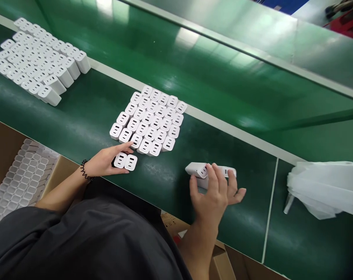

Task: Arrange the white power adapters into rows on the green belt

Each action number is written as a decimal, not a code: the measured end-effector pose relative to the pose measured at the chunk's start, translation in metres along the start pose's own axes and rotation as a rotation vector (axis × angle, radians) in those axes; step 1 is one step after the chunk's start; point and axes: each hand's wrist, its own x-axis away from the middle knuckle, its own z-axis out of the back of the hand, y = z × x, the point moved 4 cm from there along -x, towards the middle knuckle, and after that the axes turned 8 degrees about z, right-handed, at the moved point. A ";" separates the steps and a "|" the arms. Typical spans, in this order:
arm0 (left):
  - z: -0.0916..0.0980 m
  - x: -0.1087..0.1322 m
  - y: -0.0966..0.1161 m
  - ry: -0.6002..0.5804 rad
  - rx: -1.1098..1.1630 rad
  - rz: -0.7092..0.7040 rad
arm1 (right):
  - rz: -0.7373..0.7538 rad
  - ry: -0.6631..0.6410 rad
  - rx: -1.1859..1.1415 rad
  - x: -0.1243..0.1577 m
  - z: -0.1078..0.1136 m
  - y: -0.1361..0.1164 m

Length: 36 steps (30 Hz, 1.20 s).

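Note:
My left hand curls its thumb and fingers around a pair of white USB chargers, which stand side by side with their ports up. Just beyond it is a block of similar chargers in close rows, ports upward. To the right, my right hand is closed over a few white chargers, some lying on their sides. Its fingers rest across them and partly hide them, so how many are there is unclear.
A larger group of white chargers stands at the left on the green bench. A cardboard box at lower left holds rows of white pieces. Translucent plastic bags lie at the right. A green wall borders the bench's far side.

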 end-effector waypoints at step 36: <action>0.034 -0.009 0.039 0.253 -0.619 -0.096 | 0.250 -0.144 -0.540 -0.055 -0.011 -0.125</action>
